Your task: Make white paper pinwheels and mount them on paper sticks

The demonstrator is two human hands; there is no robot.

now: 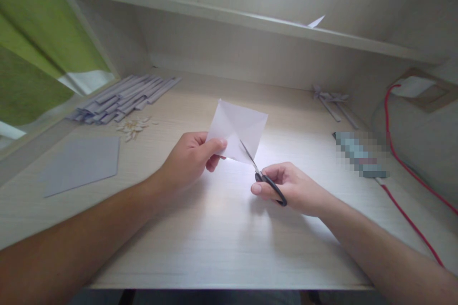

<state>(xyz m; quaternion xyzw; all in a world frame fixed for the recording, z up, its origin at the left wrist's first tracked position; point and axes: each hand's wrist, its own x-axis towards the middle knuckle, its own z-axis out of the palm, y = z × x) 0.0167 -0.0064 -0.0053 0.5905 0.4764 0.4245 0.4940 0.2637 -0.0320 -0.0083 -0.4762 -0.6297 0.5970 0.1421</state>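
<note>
My left hand (196,155) pinches a creased square of white paper (241,124) by its lower left side, thumb on top. The sheet is held up above the desk, tilted towards me. In my right hand (289,186) is a pair of scissors (274,189) with black handles, my thumb and fingers at the loops. The blades reach over the paper's lower right corner, one lying across its face towards the middle. Whether the other blade is behind the sheet is hidden.
Rolled paper tubes (129,95) are piled at the back left, with small pale pieces (132,127) beside them. Flat sheets (86,162) lie at left. On the right are a pinwheel-like paper item (331,97), a blurred-out device (359,155) and a red cable (411,219). A shelf (232,14) overhangs the back.
</note>
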